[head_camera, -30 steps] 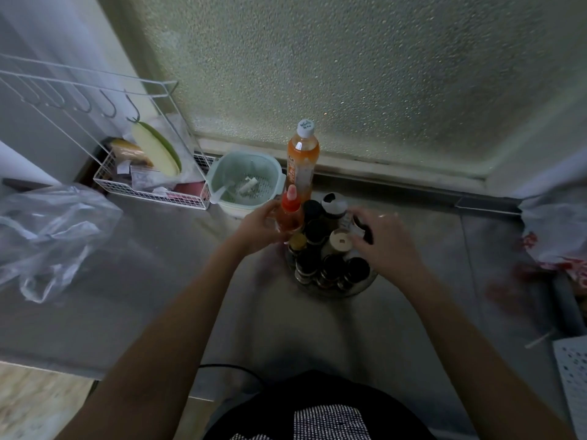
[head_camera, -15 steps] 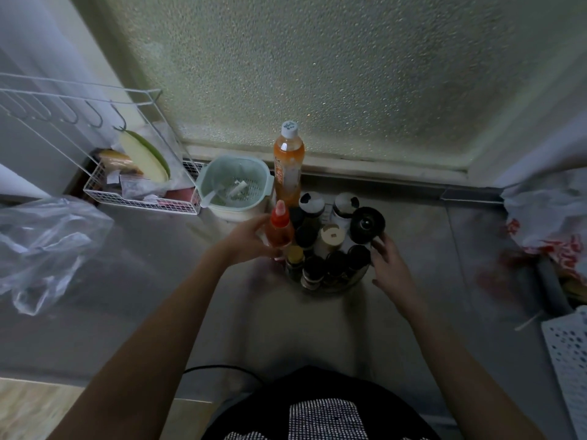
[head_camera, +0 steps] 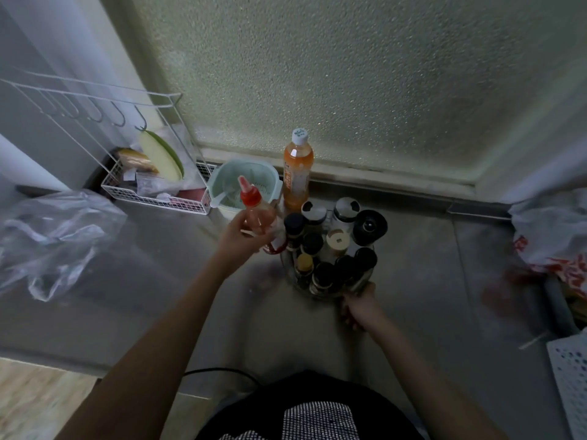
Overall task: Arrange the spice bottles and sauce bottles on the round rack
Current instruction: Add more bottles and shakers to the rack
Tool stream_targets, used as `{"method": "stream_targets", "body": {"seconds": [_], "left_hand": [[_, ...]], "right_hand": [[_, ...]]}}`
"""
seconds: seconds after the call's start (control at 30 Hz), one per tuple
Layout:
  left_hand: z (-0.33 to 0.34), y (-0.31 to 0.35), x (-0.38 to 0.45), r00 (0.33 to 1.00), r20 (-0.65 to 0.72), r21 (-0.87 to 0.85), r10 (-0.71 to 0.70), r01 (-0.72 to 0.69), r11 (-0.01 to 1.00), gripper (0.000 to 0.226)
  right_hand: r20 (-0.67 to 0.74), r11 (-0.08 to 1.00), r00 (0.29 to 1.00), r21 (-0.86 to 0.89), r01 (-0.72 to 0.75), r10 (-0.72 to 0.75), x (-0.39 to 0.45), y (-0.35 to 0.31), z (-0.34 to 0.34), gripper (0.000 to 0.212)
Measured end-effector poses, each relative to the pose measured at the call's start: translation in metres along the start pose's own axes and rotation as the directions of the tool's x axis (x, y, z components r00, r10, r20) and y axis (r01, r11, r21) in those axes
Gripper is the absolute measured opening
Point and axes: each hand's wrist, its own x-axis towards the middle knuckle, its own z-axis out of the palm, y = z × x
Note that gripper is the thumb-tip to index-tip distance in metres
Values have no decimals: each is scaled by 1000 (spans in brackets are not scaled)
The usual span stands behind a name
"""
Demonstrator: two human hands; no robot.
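The round rack (head_camera: 360, 285) stands on the steel counter, packed with several dark-capped and white-capped spice bottles (head_camera: 324, 274). My left hand (head_camera: 241, 239) grips a red-capped sauce bottle (head_camera: 257, 211), lifted and tilted just left of the rack. My right hand (head_camera: 359, 308) holds the rack's near rim with its fingers curled on it. A tall orange bottle (head_camera: 297, 173) with a white cap stands behind the rack, off it.
A pale green bowl (head_camera: 244, 188) with a spoon sits behind my left hand. A white wire rack (head_camera: 152, 192) with food stands at the back left. A clear plastic bag (head_camera: 54, 239) lies left, a red-printed bag (head_camera: 552, 233) right, a frosted window behind.
My left hand has lifted the red-capped sauce bottle up and to the left, off the rack's edge. My right hand has dropped from the bottle tops to the rack's near rim.
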Motion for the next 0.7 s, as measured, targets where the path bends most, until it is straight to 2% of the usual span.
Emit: {"method": "stream_targets", "body": {"seconds": [0.1, 0.23, 0.43, 0.53, 0.57, 0.63, 0.7], "left_hand": [[-5, -2, -1, 998, -65, -19, 2, -3, 1000, 36], [-8, -11, -2, 999, -52, 18, -15, 16, 1000, 36], [-3, -33, -7, 995, -70, 45, -71, 74, 996, 57], [0, -41, -7, 994, -34, 111, -101, 104, 988, 57], [1, -43, -8, 994, -34, 135, -108, 112, 984, 56], [3, -47, -10, 992, -26, 157, -124, 126, 979, 58], [4, -50, -12, 990, -12, 173, -137, 137, 975, 61]], "right_hand": [[-79, 996, 995, 76, -50, 56, 10, -3, 7, 30], [-123, 995, 991, 94, -44, 55, 17, -7, 2, 22], [-67, 995, 995, 60, -76, 79, 14, 18, -7, 26], [-7, 989, 994, 108, -105, 106, 2, 14, -29, 16], [-40, 987, 993, 123, -106, 112, 2, 12, -40, 18], [-221, 994, 973, 102, -44, 65, 2, 6, -60, 36], [-375, 993, 923, 50, 110, -83, -6, -15, -73, 41]]}}
